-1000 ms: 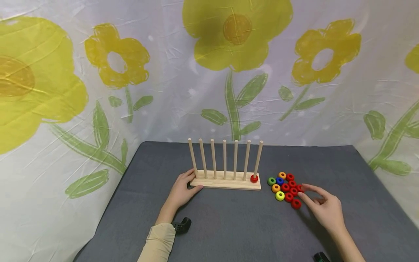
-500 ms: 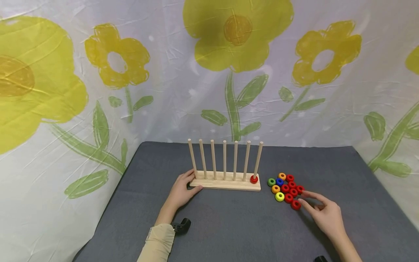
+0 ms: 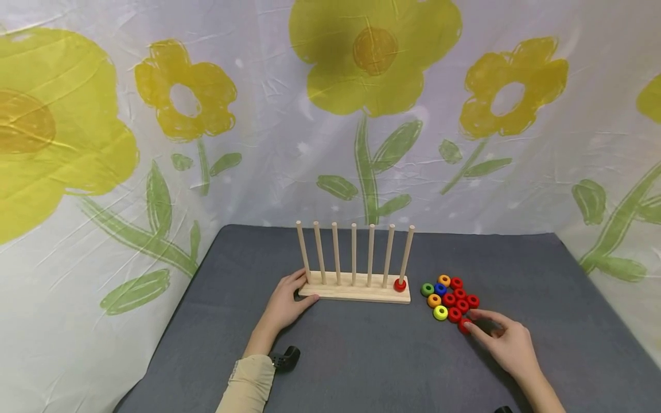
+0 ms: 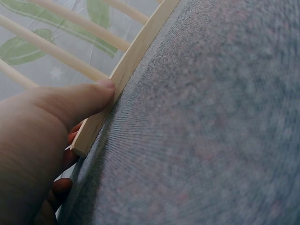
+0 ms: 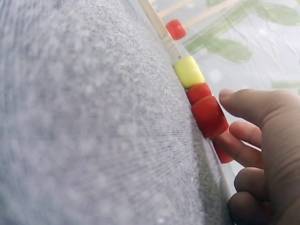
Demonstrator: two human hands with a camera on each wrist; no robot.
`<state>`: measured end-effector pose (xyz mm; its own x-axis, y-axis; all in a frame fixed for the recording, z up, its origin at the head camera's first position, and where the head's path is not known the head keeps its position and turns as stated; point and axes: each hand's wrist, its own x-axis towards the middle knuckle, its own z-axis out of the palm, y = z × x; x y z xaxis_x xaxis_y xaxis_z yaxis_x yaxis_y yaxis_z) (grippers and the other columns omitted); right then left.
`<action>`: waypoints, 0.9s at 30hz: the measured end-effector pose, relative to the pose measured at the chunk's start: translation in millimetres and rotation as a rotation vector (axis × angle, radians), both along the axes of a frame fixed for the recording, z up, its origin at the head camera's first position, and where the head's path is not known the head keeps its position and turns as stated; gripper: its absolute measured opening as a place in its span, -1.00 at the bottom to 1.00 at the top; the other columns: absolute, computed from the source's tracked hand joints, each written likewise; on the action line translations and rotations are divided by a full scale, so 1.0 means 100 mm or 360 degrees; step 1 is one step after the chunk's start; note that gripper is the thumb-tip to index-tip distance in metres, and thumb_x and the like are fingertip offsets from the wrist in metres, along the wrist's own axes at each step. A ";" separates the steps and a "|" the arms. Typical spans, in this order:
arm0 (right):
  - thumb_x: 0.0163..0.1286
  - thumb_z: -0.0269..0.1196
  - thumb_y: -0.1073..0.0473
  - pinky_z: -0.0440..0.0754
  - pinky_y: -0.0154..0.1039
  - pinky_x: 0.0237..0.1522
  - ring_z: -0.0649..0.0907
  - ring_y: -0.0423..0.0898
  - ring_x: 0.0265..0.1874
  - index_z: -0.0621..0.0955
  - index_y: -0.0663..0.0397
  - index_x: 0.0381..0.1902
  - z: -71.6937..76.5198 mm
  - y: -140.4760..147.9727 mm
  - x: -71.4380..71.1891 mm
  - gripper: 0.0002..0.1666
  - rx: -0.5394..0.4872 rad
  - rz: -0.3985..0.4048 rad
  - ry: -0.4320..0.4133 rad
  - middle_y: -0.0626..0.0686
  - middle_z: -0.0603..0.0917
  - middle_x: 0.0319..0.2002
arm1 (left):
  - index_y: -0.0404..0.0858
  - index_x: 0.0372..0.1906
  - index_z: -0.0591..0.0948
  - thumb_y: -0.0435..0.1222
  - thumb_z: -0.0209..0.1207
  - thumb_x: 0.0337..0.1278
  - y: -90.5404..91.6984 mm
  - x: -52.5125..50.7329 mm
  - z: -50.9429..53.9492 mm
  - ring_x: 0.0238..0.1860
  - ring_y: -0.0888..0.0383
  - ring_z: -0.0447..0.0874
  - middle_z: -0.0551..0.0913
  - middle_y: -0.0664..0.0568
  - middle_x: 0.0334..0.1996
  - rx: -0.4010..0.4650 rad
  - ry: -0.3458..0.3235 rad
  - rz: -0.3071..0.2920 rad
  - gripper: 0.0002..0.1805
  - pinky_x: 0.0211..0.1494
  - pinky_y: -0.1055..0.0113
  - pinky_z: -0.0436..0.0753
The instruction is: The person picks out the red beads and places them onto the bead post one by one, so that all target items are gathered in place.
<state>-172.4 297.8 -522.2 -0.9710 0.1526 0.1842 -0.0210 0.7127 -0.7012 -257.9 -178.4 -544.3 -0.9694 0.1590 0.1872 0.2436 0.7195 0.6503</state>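
My left hand [image 3: 281, 301] grips the left end of a wooden peg stand [image 3: 356, 291], its thumb on the front edge of the base [image 4: 124, 70]. Several upright pegs rise from the base; the rightmost carries one red ring [image 3: 400, 285] at its foot. To the right of the stand lies a cluster of small rings: several red, two orange, one green, one blue [image 3: 440, 289] and one yellow [image 3: 440, 312]. At the cluster's near side my right hand [image 3: 508, 344] pinches a red ring [image 5: 209, 117] between thumb and index finger. The other fingers are bent.
A dark grey cloth [image 3: 372, 355] covers the table. Behind it hangs a pale backdrop [image 3: 258, 143] with yellow flowers. Each wrist wears a black device; the left one [image 3: 286, 358] shows more.
My right hand has left a red ring at the cluster's right edge and come nearer, onto the closest red ring. The left hand and the stand have stayed in place.
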 end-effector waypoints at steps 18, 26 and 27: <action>0.20 0.63 0.10 0.17 -0.37 -0.71 0.11 -0.32 -0.74 0.81 0.10 0.07 -0.06 0.11 -0.04 -0.52 0.0000 0.0225 -0.0056 -0.21 0.19 -0.73 | -0.31 0.53 0.46 -0.07 0.45 0.31 0.00 0.00 0.01 0.56 -0.25 0.31 0.39 -0.15 0.58 0.0005 -0.0005 -0.0005 -0.19 0.52 -0.29 0.37; 0.21 0.63 0.11 0.17 -0.35 -0.67 0.13 -0.29 -0.74 0.79 0.11 0.10 -0.05 0.12 -0.05 -0.49 0.0001 0.0226 -0.0129 -0.19 0.21 -0.72 | -0.34 0.52 0.48 -0.07 0.45 0.32 0.00 0.00 0.00 0.55 -0.26 0.33 0.40 -0.16 0.56 0.0009 0.0017 -0.0003 -0.21 0.50 -0.31 0.39; 0.21 0.63 0.10 0.17 -0.35 -0.68 0.13 -0.29 -0.74 0.79 0.10 0.10 -0.05 0.12 -0.05 -0.49 -0.0003 0.0222 -0.0133 -0.19 0.21 -0.72 | -0.34 0.52 0.48 -0.07 0.44 0.32 0.00 0.00 0.00 0.55 -0.26 0.33 0.40 -0.16 0.56 0.0009 0.0016 -0.0001 -0.21 0.50 -0.30 0.38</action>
<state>-177.7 309.8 -527.4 -0.9947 0.0151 0.1015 -0.0613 0.7057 -0.7058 -257.6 -178.5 -544.7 -0.9673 0.1583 0.1980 0.2506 0.7158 0.6518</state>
